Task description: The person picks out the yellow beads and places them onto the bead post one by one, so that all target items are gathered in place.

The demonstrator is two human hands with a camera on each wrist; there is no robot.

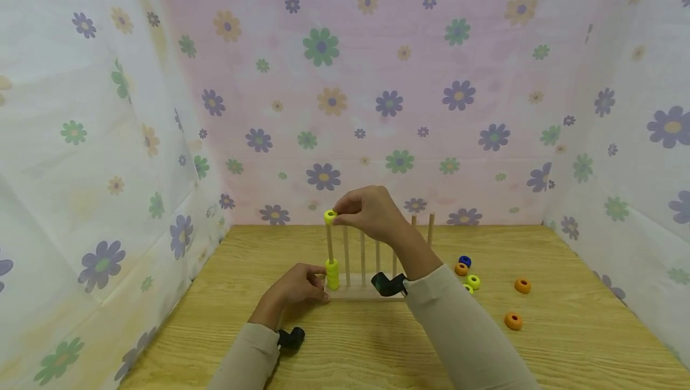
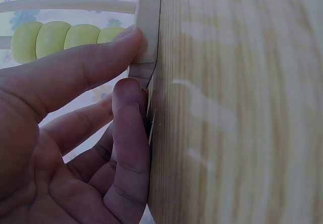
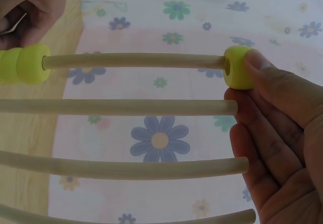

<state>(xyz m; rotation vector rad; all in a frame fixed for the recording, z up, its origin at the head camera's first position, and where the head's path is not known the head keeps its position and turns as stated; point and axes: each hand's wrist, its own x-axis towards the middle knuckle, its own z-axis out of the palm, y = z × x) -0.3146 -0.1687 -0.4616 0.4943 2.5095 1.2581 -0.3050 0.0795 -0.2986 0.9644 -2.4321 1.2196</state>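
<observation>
A wooden rack of upright rods stands on a base (image 1: 361, 295). Between thumb and fingers, my right hand (image 1: 372, 213) pinches a yellow bead (image 3: 239, 67) at the top of the leftmost rod (image 3: 136, 60); the rod's tip meets the bead's hole. Several yellow beads (image 1: 332, 275) are stacked at the foot of that same rod. Low at the rack's left end, my left hand (image 1: 295, 285) grips the end of the base, as the left wrist view shows, with one digit (image 2: 101, 65) on its face next to the stacked beads.
Right of the rack lie a blue bead (image 1: 465, 261), an orange bead (image 1: 460, 269) and yellow beads (image 1: 473, 282), partly behind the right sleeve. Two more orange beads (image 1: 522, 286) lie farther right on the wooden table (image 1: 377, 348). Flowered cloth (image 1: 388, 138) surrounds the table's back and sides.
</observation>
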